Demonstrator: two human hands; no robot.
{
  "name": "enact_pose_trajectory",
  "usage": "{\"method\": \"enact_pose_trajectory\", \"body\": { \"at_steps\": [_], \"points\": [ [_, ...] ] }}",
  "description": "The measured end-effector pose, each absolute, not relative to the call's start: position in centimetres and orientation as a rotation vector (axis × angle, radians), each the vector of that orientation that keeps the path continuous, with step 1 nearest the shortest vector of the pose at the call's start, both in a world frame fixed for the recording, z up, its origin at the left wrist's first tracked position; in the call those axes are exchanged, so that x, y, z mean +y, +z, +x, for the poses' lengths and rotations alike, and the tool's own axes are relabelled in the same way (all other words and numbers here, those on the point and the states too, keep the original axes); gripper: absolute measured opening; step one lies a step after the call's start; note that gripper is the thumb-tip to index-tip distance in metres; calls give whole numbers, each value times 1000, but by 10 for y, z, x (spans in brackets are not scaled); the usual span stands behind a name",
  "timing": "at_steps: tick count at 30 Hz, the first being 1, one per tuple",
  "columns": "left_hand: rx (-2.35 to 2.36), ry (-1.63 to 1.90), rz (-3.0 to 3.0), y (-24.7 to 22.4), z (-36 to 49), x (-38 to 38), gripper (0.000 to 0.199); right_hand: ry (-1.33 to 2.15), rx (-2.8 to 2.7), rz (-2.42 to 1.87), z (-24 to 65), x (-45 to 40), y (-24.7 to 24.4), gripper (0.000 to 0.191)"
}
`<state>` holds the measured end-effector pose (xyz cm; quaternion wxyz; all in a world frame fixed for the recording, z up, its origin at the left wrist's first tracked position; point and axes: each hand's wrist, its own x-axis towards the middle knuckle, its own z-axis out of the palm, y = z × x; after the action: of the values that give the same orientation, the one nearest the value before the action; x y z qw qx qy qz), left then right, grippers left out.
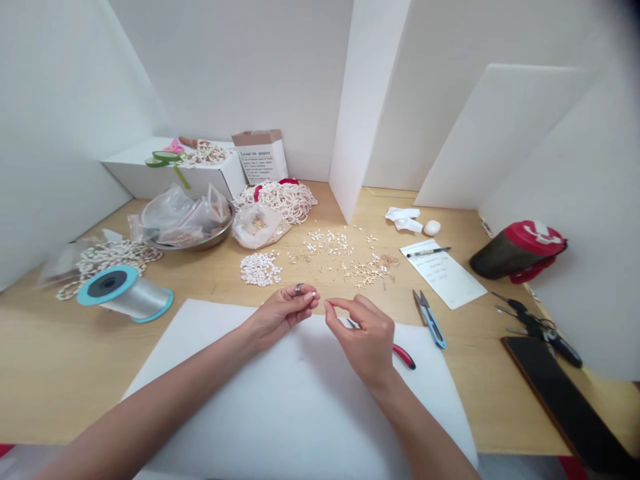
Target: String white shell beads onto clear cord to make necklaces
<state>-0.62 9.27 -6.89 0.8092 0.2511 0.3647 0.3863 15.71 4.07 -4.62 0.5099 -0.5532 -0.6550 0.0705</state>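
Note:
Over a white foam sheet (240, 413), my left hand (283, 315), with a ring on one finger, pinches a small white bead (314, 295) between thumb and fingertips. Just to its right, my right hand (364, 330) is closed in a pinch of thumb and forefinger; what it grips, if anything, is too fine to make out. Pliers with a red handle (404, 356) lie partly hidden beneath the right hand. Beyond the hands are a heap of white beads (260, 269), scattered white pieces (325, 241) and starfish-shaped beads (365, 272).
At left stand a spool of clear line (135, 298), bead strands (113, 257) and a metal bowl (200, 241) of plastic bags. Blue thread snips (430, 320), a note sheet (447, 280), a bottle (515, 250), keys (535, 325) and a phone (570, 407) lie right. White panels (370, 100) rise behind.

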Motion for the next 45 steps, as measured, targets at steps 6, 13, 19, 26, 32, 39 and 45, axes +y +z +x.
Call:
{"method": "enact_pose_trajectory", "body": {
  "at_steps": [6,13,19,26,32,39,45],
  "points": [
    [797,829,579,-70,-7,92,20,181,-1578,-1339,158,41,-47,10],
    [803,837,637,-66,-7,92,38,232,-1566,-1380,157,41,-46,9],
    [830,849,701,-62,-5,92,46,375,-1538,-1406,159,43,-43,10],
    [893,904,864,-58,-3,88,47,616,-1478,-1389,161,47,-43,8],
    [912,933,972,-57,-2,86,46,843,-1373,-1384,159,50,-46,11],
    [1034,1046,1312,-55,-5,84,39,1219,-1201,-1336,160,58,-57,24],
    [1171,1067,1702,-63,-8,85,29,1406,-1126,-1365,159,63,-64,32]
  ]
}}
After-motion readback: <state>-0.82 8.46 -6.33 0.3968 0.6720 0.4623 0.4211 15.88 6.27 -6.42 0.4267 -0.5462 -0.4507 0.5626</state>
